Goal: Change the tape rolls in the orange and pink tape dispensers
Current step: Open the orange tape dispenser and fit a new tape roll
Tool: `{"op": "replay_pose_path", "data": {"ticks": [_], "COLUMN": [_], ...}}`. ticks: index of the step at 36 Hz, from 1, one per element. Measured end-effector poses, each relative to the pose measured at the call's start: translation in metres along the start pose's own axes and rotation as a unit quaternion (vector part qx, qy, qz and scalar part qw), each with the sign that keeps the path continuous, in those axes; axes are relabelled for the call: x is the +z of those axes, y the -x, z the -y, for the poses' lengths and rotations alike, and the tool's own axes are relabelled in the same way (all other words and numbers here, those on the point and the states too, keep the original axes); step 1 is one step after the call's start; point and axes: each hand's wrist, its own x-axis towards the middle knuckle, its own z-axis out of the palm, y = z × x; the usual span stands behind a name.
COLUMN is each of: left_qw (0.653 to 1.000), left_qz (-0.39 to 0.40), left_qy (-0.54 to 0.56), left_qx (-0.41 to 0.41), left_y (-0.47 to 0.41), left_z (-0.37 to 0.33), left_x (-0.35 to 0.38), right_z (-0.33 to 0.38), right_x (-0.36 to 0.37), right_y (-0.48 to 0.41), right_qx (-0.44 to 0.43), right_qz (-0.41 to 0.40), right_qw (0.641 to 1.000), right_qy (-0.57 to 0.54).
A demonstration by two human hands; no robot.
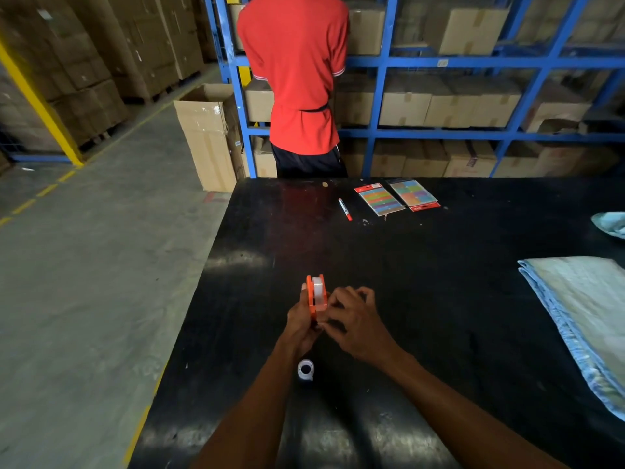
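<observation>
The orange tape dispenser is held upright above the black table, with a clear tape roll seated between its two sides. My left hand grips the dispenser from the left and below. My right hand is at the dispenser's near right side, fingers curled and pinching at its lower end; what the fingertips hold is hidden. A second small tape roll with a dark core lies on the table just below my left wrist. No pink dispenser is in view.
A red marker and two packs of coloured sticky tabs lie at the table's far side. A folded blue cloth covers the right edge. A person in a red shirt stands at blue shelving behind the table.
</observation>
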Motion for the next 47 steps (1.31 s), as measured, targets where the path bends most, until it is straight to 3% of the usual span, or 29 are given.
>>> {"op": "replay_pose_path", "data": {"ticks": [19,25,29,34,40,47], "left_qw": [1.000,0.999,0.996,0.995,0.993,0.974], "left_qz": [-0.011,0.003,0.021,0.040,0.049,0.033], "left_qy": [0.005,-0.047,-0.085,-0.092,-0.104,-0.224], "left_qx": [-0.020,0.006,-0.003,-0.026,-0.031,-0.010], "left_y": [0.000,-0.001,0.000,0.000,-0.009,-0.026], "left_z": [0.002,0.001,0.007,0.014,0.022,0.030], "left_x": [0.011,0.013,0.018,0.021,0.025,0.024], "right_z": [-0.005,-0.014,-0.033,-0.043,-0.050,-0.060], "right_x": [0.025,0.014,0.018,0.028,0.045,0.060], "right_y": [0.024,0.016,0.005,0.003,0.006,0.009], "right_qx": [0.021,0.156,0.255,0.287,0.298,0.315], "right_qz": [-0.074,-0.165,-0.118,-0.031,-0.026,-0.022], "right_qw": [0.996,0.973,0.956,0.952,0.929,0.906], "right_qy": [0.043,-0.035,-0.080,-0.106,-0.217,-0.282]}}
